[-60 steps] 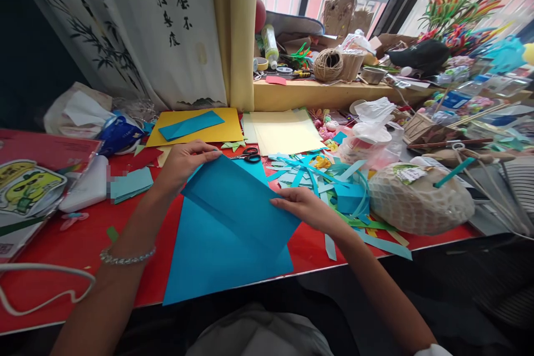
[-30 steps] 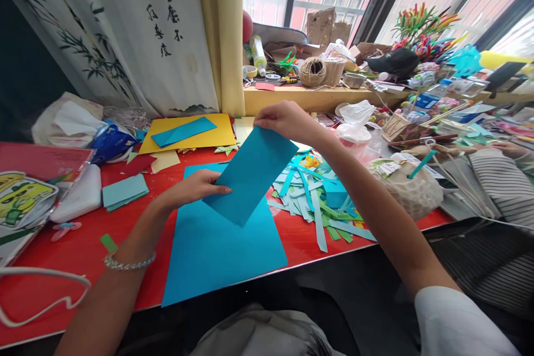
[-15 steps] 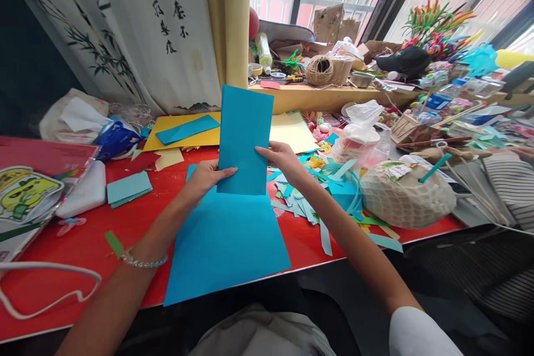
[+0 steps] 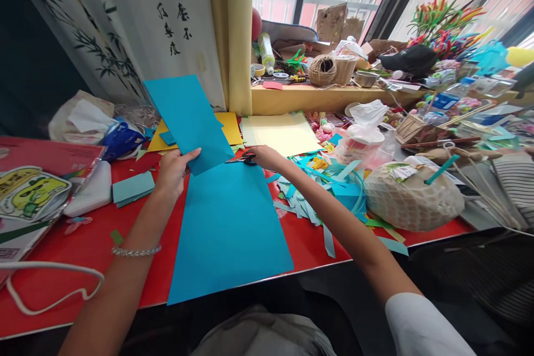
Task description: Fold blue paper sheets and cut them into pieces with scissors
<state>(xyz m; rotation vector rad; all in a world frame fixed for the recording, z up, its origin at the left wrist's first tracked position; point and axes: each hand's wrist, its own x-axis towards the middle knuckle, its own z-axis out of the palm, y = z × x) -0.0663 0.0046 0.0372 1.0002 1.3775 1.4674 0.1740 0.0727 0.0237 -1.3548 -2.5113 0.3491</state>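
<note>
A folded piece of blue paper (image 4: pixel 187 119) is pinched by its lower left edge in my left hand (image 4: pixel 175 169), tilted with its top leaning left. My right hand (image 4: pixel 265 157) is closed round the dark handles of a pair of scissors (image 4: pixel 246 159), whose blades point left toward the paper's lower right corner. Whether the blades touch the paper I cannot tell. Below both hands a large blue sheet (image 4: pixel 233 233) lies flat on the red table (image 4: pixel 144 233), reaching its front edge.
Small light-blue papers (image 4: pixel 133 188) lie at the left. Cream sheets (image 4: pixel 279 130) and a yellow sheet (image 4: pixel 231 128) are behind. To the right are paper scraps (image 4: pixel 302 203) and a net-wrapped coconut (image 4: pixel 411 194) with a straw. A cluttered windowsill (image 4: pixel 292 94) runs along the back.
My left hand has moved left and tilted the blue paper leftward. My right hand has let go of the paper, moved slightly left, and now holds scissors.
</note>
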